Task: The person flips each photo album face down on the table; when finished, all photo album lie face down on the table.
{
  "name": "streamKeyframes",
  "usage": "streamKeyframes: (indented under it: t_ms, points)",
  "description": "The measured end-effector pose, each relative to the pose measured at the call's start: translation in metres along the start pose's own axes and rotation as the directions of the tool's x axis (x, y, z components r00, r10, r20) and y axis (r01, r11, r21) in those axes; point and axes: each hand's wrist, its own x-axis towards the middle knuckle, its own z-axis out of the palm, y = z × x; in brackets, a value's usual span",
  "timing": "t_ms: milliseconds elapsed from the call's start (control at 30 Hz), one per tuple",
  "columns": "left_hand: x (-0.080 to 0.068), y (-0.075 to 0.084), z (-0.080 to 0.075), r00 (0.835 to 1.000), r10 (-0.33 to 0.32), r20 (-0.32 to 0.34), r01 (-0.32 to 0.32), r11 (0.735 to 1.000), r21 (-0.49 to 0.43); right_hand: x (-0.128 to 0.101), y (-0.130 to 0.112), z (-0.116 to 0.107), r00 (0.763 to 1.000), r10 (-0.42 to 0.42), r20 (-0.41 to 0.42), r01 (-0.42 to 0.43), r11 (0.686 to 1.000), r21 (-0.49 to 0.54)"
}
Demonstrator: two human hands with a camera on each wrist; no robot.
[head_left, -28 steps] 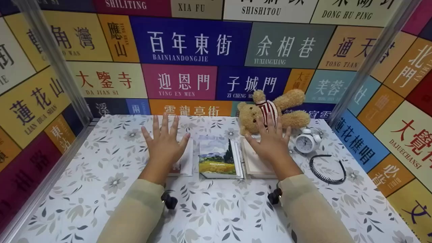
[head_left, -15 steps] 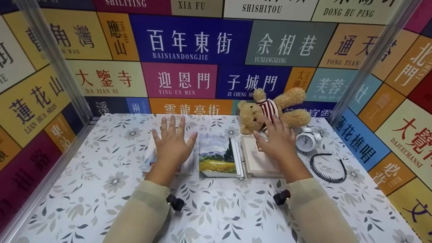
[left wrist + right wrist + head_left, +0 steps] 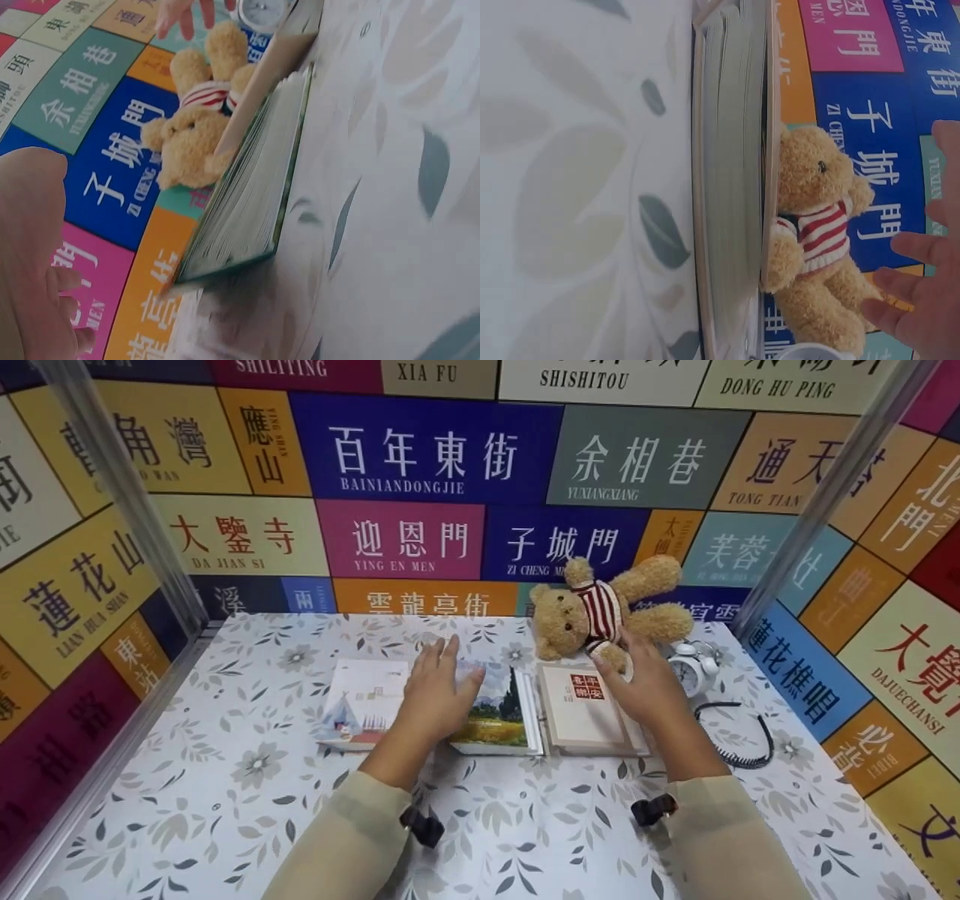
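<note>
Three books lie side by side on the floral tabletop. In the head view my left hand is open over the gap between the pale book with a tent picture and the landscape-cover book, overlapping both. My right hand, fingers loosely extended, hovers at the right edge of the cream book with red characters, near the teddy bear. The left wrist view shows the landscape book's page edges below the hand. In the right wrist view, the cream book's pages appear beside the fingers. Neither hand holds anything.
A white alarm clock stands right of the right hand, partly hidden by it. A black toothed headband lies in front of the clock. Colourful sign-covered walls enclose the back and sides of the floral tabletop.
Both hands have shifted right. The left has moved from over the tent-picture book towards the landscape book, turning inward; the right has slid to the cream book's right edge. The objects stay put.
</note>
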Motion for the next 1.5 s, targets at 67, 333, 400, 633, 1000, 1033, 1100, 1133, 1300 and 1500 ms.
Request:
streamKeyframes:
  t_ms: [67,333,400,633,1000,1033,1100,1133,1300,1500]
  points:
    - [-0.001,0.007,0.005,1.000,0.025,0.013,-0.024,0.999,-0.038,-0.001,0.006,-0.003,1.000,0.009,0.013,-0.009,1.000,0.026]
    - [-0.001,0.036,0.030,0.989,0.077,0.126,-0.041,0.964,-0.262,-0.003,0.035,-0.008,0.996,0.032,0.080,-0.041,0.993,0.109]
    - [-0.001,0.044,0.038,0.987,0.070,0.146,-0.023,0.952,-0.306,-0.004,0.041,-0.008,0.992,0.058,0.111,-0.073,0.988,0.133]
    - [-0.003,0.073,0.066,0.990,0.053,0.135,0.008,0.910,-0.415,-0.005,0.058,-0.006,0.975,0.113,0.192,-0.147,0.974,0.172]
    - [-0.011,0.094,0.088,0.980,-0.005,0.197,0.118,0.816,-0.566,-0.010,0.067,0.003,0.960,0.043,0.277,-0.146,0.920,0.364]
    - [-0.011,0.093,0.089,0.979,-0.007,0.204,0.124,0.811,-0.572,-0.011,0.067,0.004,0.954,0.043,0.296,-0.158,0.913,0.375]
    - [-0.012,0.091,0.092,0.977,-0.010,0.212,0.137,0.791,-0.596,-0.013,0.068,0.005,0.941,0.047,0.335,-0.190,0.893,0.409]
    - [-0.012,0.090,0.093,0.976,-0.012,0.217,0.144,0.783,-0.605,-0.014,0.068,0.006,0.933,0.048,0.356,-0.209,0.879,0.429]
    - [-0.015,0.088,0.100,0.961,-0.039,0.273,0.204,0.768,-0.608,-0.018,0.071,0.011,0.897,0.057,0.439,-0.295,0.817,0.496]
    - [-0.019,0.089,0.104,0.937,-0.032,0.347,0.259,0.730,-0.633,-0.020,0.068,0.011,0.895,0.027,0.445,-0.210,0.906,0.368]
